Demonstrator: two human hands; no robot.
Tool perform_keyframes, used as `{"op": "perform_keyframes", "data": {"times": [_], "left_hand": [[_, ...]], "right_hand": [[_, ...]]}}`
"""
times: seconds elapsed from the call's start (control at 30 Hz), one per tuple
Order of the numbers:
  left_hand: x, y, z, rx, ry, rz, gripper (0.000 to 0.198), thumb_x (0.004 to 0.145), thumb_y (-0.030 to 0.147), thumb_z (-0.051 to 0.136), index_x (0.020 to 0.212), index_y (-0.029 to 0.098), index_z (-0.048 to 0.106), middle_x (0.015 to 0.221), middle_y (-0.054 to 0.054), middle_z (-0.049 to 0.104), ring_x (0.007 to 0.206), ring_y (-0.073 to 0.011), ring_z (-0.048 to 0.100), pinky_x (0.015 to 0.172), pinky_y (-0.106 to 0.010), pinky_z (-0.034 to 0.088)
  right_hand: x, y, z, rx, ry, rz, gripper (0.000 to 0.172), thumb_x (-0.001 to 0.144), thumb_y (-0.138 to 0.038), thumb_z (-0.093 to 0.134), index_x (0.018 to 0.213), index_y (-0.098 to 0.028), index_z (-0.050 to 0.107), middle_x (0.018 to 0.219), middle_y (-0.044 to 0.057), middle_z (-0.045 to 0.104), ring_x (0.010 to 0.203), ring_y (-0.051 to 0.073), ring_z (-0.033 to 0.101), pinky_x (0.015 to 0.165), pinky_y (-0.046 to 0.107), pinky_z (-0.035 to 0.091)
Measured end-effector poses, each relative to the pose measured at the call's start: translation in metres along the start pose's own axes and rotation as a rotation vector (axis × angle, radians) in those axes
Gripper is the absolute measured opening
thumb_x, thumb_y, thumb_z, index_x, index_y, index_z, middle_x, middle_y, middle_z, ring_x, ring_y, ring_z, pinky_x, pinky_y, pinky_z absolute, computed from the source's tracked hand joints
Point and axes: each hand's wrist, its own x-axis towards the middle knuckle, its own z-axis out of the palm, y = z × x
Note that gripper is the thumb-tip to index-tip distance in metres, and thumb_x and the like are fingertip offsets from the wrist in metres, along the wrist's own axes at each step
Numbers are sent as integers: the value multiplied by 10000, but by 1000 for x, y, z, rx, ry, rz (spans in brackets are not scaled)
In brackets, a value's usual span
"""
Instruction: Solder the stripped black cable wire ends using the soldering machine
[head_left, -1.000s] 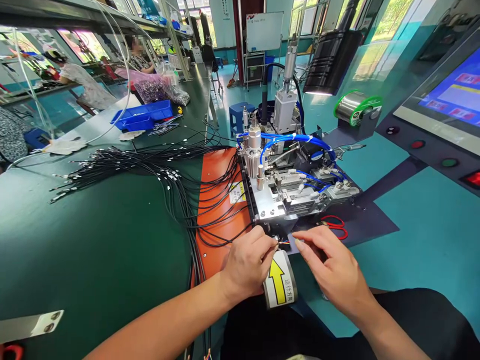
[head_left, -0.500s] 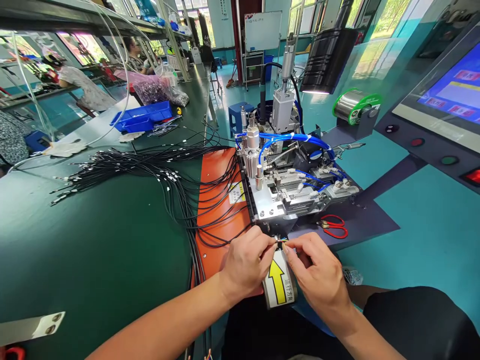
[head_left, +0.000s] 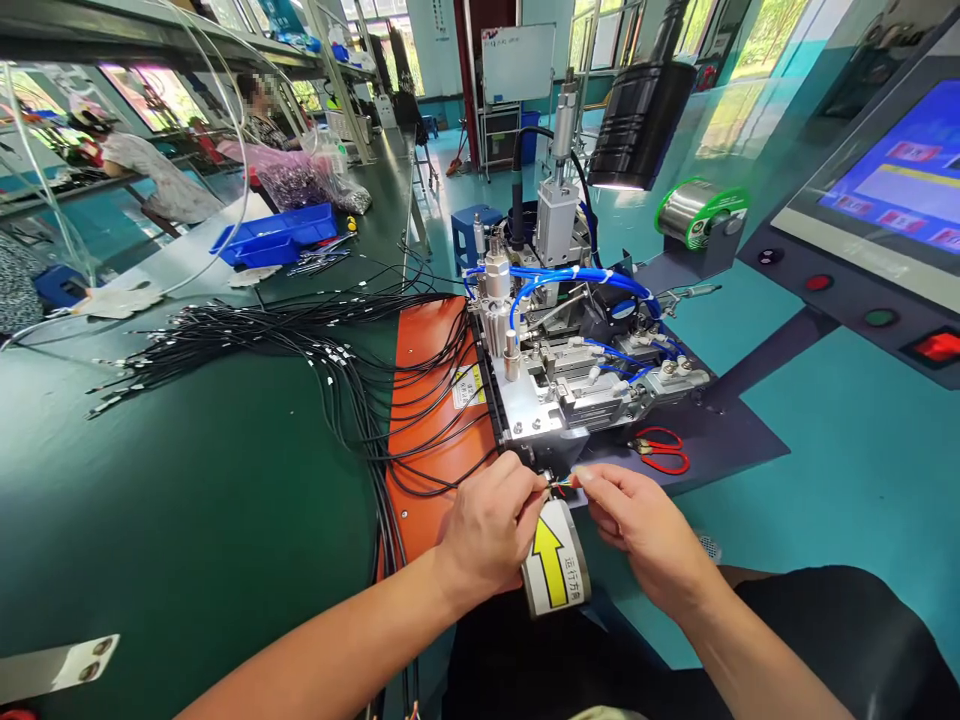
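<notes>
I see the coloured wires (head_left: 561,485) at the drum's (head_left: 556,570) 12 o'clock, left hand (head_left: 493,522) pinching their 9 o'clock end, right hand (head_left: 636,515) their 3 o'clock tips; probably light, limp, fragile: hold near 9.

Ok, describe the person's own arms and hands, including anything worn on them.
Both the left hand and the right hand are ungloved, with no ring visible. The left forearm and right forearm are bare, with no sleeve, watch or bracelet in view. No markings show; any sleeves higher up are out of frame.
</notes>
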Motion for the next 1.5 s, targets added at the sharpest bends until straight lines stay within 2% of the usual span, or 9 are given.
{"op": "perform_keyframes", "data": {"times": [0.17, 0.37, 0.73, 0.8, 0.87, 1.0, 1.27, 1.4, 1.5], "left_hand": [[0, 0, 0, -15, 6, 15, 116, 907, 148, 557, 817, 170, 627, 736, -8, 513, 644, -123, 487, 567, -246, 345], [0, 1, 1, -2, 25, 30, 134, 907, 140, 540, 798, 169, 613, 725, -6, 499, 638, -124, 476, 568, -251, 340], [1, 1, 1, 13, 17, 34, 168, 913, 131, 510, 791, 165, 619, 717, -13, 502, 638, -130, 477, 562, -258, 341], [1, 1, 1, 11, 14, 23, 157, 917, 140, 521, 808, 165, 632, 719, -11, 503, 633, -128, 475, 554, -258, 337], [0, 1, 0, 16, 4, 13, 149, 927, 160, 530, 837, 169, 648, 728, -13, 510, 633, -128, 478, 554, -259, 339], [0, 3, -3, 83, -12, 30, 181, 958, 211, 514, 879, 176, 673, 736, -20, 526, 652, -140, 499, 586, -273, 361], [4, 6, -13, 151, -83, -9, 172, 960, 253, 536, 948, 194, 697, 774, -23, 582, 671, -149, 547, 590, -268, 406], [7, 4, -25, 83, -209, -18, 186, 943, 156, 531, 1064, 194, 666, 861, -30, 617, 764, -162, 573, 654, -265, 457], [4, -1, -33, 48, -232, -7, 218, 937, 115, 520, 1077, 200, 665, 906, -35, 633, 815, -166, 580, 715, -275, 479]], "right_hand": [[4, -3, 4, 70, -103, 62, 375, 877, -486, 648, 713, -198, 472, 567, -96, 222, 532, 87, 120, 459, 252, 90], [4, -4, 3, 76, -124, 74, 319, 887, -452, 646, 761, -181, 533, 571, -97, 219, 529, 82, 124, 457, 244, 85], [5, -1, 3, 29, -118, 49, 346, 890, -470, 646, 739, -192, 506, 567, -101, 211, 522, 82, 135, 458, 249, 105], [6, -1, 3, -40, -96, 3, 341, 900, -486, 626, 761, -187, 543, 568, -94, 245, 517, 82, 167, 460, 247, 128], [6, -1, 2, -159, -61, -94, 321, 918, -485, 598, 809, -184, 597, 602, -67, 366, 534, 90, 271, 475, 242, 207], [8, -2, 1, -401, 29, -316, 280, 947, -447, 559, 858, -200, 653, 804, 5, 590, 736, 151, 504, 660, 269, 391], [10, 4, 6, -499, 73, -335, 282, 967, -455, 512, 869, -219, 630, 831, 12, 595, 756, 175, 541, 678, 281, 418], [14, 9, 7, -499, 86, -335, 290, 972, -460, 500, 862, -220, 620, 824, 11, 579, 715, 168, 532, 650, 280, 417], [17, 13, 7, -496, 99, -333, 292, 977, -462, 486, 877, -222, 622, 850, 19, 592, 734, 176, 549, 665, 288, 420]]}}
